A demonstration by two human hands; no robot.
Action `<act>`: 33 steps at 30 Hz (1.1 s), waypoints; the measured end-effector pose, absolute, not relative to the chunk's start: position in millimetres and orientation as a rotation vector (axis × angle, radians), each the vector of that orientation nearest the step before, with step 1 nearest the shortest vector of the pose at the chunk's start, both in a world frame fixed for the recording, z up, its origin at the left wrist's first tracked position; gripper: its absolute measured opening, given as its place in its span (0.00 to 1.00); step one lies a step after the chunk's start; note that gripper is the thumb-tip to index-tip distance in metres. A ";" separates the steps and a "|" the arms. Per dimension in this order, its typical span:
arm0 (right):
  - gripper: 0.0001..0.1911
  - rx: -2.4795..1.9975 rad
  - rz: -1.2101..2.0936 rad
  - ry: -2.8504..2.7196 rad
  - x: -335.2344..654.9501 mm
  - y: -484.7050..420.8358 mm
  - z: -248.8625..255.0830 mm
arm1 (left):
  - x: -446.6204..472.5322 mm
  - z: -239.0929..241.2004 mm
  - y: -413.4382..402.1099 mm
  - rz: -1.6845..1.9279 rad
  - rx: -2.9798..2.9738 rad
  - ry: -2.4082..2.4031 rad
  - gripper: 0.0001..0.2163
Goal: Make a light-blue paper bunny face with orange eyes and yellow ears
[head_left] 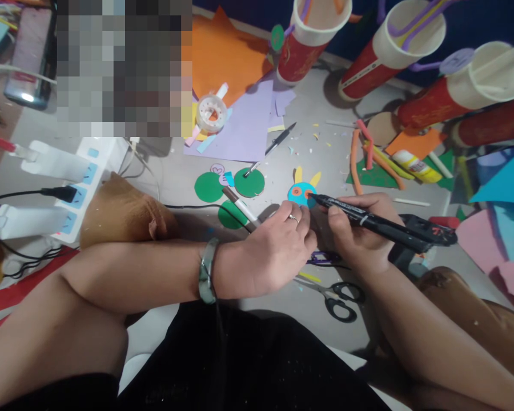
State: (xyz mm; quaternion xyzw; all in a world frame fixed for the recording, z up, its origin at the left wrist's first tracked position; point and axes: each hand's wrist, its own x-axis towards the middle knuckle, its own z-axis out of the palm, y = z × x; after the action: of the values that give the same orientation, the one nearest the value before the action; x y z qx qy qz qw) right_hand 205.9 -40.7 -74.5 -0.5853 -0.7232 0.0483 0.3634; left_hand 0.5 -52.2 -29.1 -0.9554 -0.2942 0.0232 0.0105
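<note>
My right hand point(362, 231) is closed round a black marker point(364, 220). The marker's tip touches the right orange spot on a small blue paper disc point(300, 197), which has two orange spots and two yellow ear-like strips on top. My left hand point(278, 245), with a ring and a bracelet, is at the disc's lower edge, fingers bent and holding it on the table. Beside that hand are green paper circles point(208, 187) and a white-and-brown pen point(242, 208). Black-handled scissors point(340, 299) lie on the table between my forearms.
Red paper cups point(302, 54) with coloured sticks stand at the back right. A tape roll point(211, 113) sits on purple paper point(252, 134). A power strip point(79, 194) with plugs is at left. A glue stick point(417, 165) lies among coloured sticks. Blue paper point(503, 180) is at far right.
</note>
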 end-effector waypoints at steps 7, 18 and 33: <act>0.10 -1.460 0.101 -1.884 201.4 -37.7 -69.1 | 0.6 -27.4 -51.7 0.104 -2.996 -0.923 0.21; 0.10 -1.508 0.272 -1.740 206.8 -42.0 -79.6 | 0.7 -26.9 -52.1 0.115 -3.005 -0.932 0.21; 0.13 -1.361 0.682 -1.275 198.9 -18.5 -66.1 | -2.6 -29.8 -46.2 -0.075 -3.049 -0.896 0.24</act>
State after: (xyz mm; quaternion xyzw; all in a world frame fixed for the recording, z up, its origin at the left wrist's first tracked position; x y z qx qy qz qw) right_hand 198.9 -18.5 -66.1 -0.5740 -0.5378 0.2877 0.5464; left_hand -2.6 -46.2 -29.8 -0.9590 -0.2819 -0.0237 -0.0188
